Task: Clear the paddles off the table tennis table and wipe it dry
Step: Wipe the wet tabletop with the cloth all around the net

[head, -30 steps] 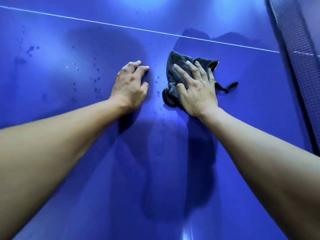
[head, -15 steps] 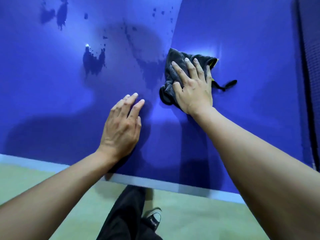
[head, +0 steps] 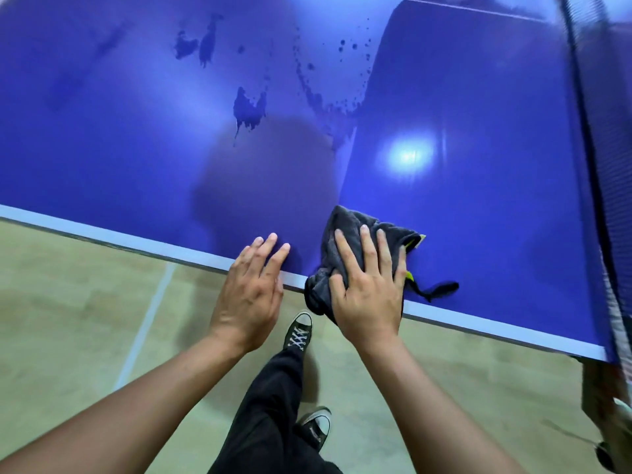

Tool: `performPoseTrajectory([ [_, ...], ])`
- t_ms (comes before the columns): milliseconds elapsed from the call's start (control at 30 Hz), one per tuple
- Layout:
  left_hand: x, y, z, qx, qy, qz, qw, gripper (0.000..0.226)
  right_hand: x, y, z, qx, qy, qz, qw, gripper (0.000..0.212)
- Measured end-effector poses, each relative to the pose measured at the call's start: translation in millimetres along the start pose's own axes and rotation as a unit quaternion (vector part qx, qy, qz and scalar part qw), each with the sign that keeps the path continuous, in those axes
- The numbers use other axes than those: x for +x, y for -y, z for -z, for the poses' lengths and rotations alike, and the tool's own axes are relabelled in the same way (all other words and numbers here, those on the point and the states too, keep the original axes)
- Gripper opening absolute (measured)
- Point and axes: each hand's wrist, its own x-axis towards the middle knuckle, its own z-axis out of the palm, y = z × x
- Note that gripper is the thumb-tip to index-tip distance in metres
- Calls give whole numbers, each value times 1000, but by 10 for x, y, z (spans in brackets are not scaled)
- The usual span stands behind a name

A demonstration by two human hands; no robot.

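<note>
A: Cloth [head: 343, 222] position?
B: Table tennis table [head: 478, 206], near edge, 6 o'clock. Your right hand [head: 367, 295] presses it, fingers spread. Left hand [head: 251, 295] flat at its 9 o'clock, fingers nearly together. Water splashes [head: 248, 109] at 11 o'clock.

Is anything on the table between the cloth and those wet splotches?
Nothing visible. Only bare table lies between the cloth under the right hand and the wet splotches farther in; the left hand rests at the near edge, off that path.
</note>
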Motion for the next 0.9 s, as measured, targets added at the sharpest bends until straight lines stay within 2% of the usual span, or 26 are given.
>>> performPoseTrajectory([
  [133,51,-4,83,-7,1,16,1000,47,0,189,-26,-1,-2,-33,999,64],
  [333,339,57,130,-46,-54,45,996,44,304,272,-113,14,-16,33,999,64],
  [433,703,127,118,-51,-73,22,996,45,578,274,-183,33,-29,53,998,63],
  [533,1136,209,125,-28,-73,-1,997,46,1055,210,-184,36,-7,65,997,62],
  [900,3537,690,230,-1,-61,-30,998,38,3481,-25,-346,1,-6,-51,999,63],
])
